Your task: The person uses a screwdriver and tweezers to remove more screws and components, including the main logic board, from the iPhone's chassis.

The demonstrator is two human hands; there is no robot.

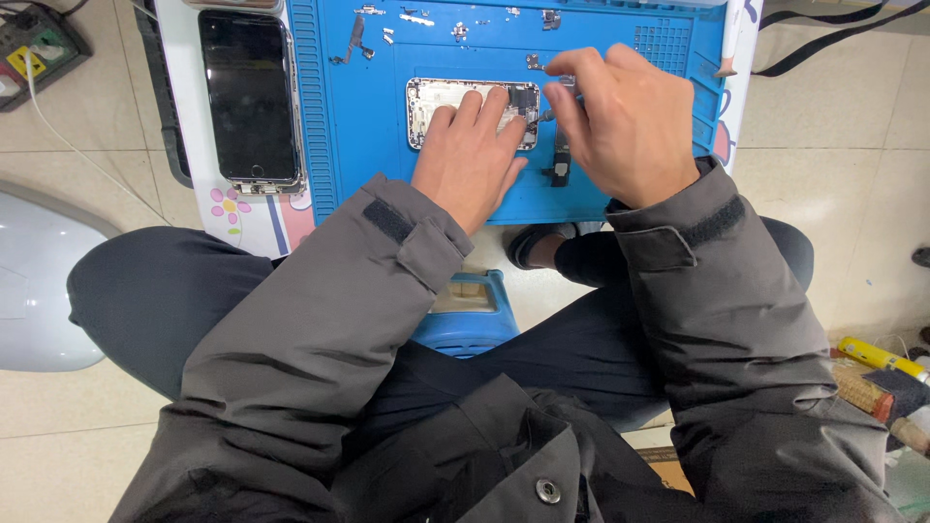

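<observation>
An opened phone body (438, 100) with bare metal insides lies on a blue work mat (601, 39). My left hand (469, 160) rests flat on it, fingers spread over its right half. My right hand (620, 121) is closed around a thin tool (560, 92) whose tip meets the phone's right end. A small dark part (561, 163) lies on the mat just below that end. Both arms wear grey jacket sleeves.
A detached black phone screen (249, 97) lies left of the mat on a white tabletop (184, 77). Small screws and metal parts (402, 19) are scattered along the mat's far edge. A blue stool (465, 315) shows between my knees. A power strip (29, 44) sits on the floor far left.
</observation>
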